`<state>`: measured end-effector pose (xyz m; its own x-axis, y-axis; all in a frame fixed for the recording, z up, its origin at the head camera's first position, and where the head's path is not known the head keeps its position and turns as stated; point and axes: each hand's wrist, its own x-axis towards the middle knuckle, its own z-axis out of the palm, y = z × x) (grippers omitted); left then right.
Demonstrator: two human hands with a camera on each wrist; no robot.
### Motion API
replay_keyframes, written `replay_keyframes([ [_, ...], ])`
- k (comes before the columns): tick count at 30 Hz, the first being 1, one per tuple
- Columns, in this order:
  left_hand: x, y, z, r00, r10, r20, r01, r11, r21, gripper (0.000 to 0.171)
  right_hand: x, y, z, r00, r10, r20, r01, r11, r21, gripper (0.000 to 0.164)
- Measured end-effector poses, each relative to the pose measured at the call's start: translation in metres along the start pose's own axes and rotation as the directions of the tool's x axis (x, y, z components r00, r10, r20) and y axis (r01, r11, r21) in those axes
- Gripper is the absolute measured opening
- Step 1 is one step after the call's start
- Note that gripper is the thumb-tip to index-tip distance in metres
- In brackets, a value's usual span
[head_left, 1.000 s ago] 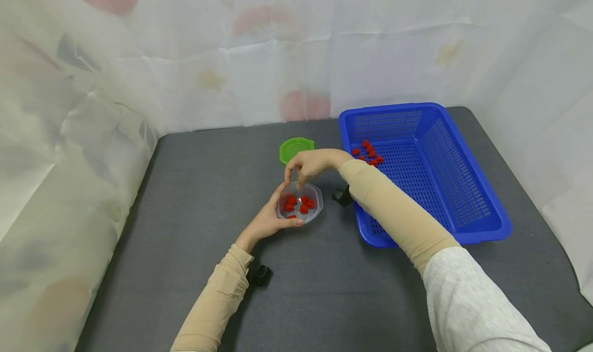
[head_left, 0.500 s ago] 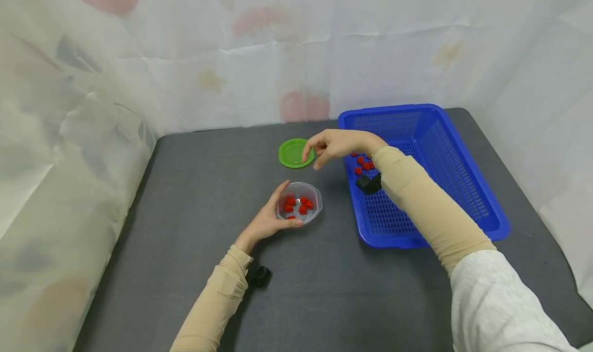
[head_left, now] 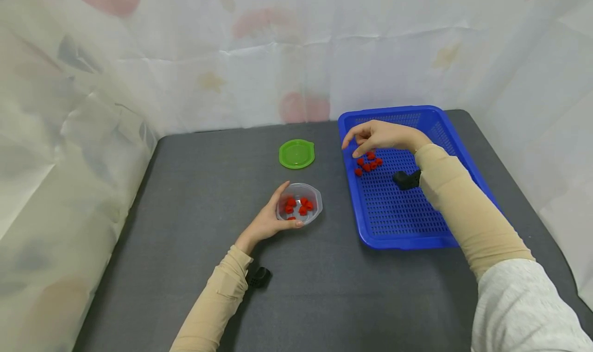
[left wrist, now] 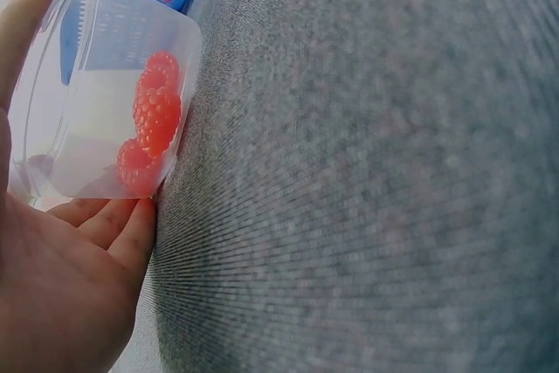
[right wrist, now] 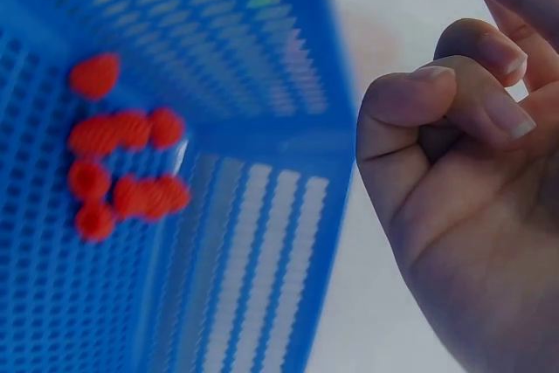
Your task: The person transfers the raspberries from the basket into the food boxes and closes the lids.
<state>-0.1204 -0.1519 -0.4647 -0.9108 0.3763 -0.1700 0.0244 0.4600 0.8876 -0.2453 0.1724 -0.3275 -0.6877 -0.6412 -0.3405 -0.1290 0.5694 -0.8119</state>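
My left hand (head_left: pixel 266 221) grips a clear plastic tub (head_left: pixel 318 204), fingers and thumb spread around its wall. Several red raspberries (left wrist: pixel 157 120) lie on the tub's floor, as the left wrist view shows. Above the far left part of a blue plastic basket (head_left: pixel 394 243) hovers my right hand (head_left: pixel 384 135). Its thumb and index finger are apart and nothing sits between them; the other fingers are loosely bent. More raspberries (right wrist: pixel 94 76) are in the basket below that hand, gathered near its left wall.
Behind the tub a green lid (head_left: pixel 296 154) lies flat on the grey table (head_left: pixel 185 213). A black wrist camera (head_left: pixel 406 180) hangs below the right wrist, over the basket. Patterned white cloth (head_left: pixel 370 58) surrounds the table at the back and sides.
My right hand has left the tub, passed near the green lid and moved right over the basket. The left hand and the tub have stayed in place.
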Motion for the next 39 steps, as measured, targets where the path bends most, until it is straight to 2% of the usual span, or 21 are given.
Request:
replay_keyframes([
  [12, 0.001, -0.001, 0.0, 1.0, 0.016, 0.012, -0.016, 1.0, -0.025, 0.103, -0.012, 0.048, -0.004, 0.986, 0.129, -0.106, -0.12, 0.989, 0.09, 0.029],
  [19, 0.001, -0.002, 0.0, 1.0, 0.013, 0.012, -0.013, 0.999, -0.033, 0.103, -0.01, 0.066, 0.001, 0.976, 0.177, -0.124, -0.158, 0.976, 0.151, 0.035],
  [34, 0.0, -0.002, -0.001, 1.0, 0.013, 0.015, -0.013, 0.999, -0.047, 0.103, 0.0, 0.087, 0.013, 0.98, 0.167, -0.108, -0.17, 0.985, -0.013, 0.035],
  [39, -0.002, 0.007, -0.003, 1.0, 0.003, 0.03, -0.002, 0.998, -0.056, 0.101, 0.005, 0.093, 0.015, 0.977, 0.18, -0.113, -0.186, 0.981, -0.051, 0.037],
])
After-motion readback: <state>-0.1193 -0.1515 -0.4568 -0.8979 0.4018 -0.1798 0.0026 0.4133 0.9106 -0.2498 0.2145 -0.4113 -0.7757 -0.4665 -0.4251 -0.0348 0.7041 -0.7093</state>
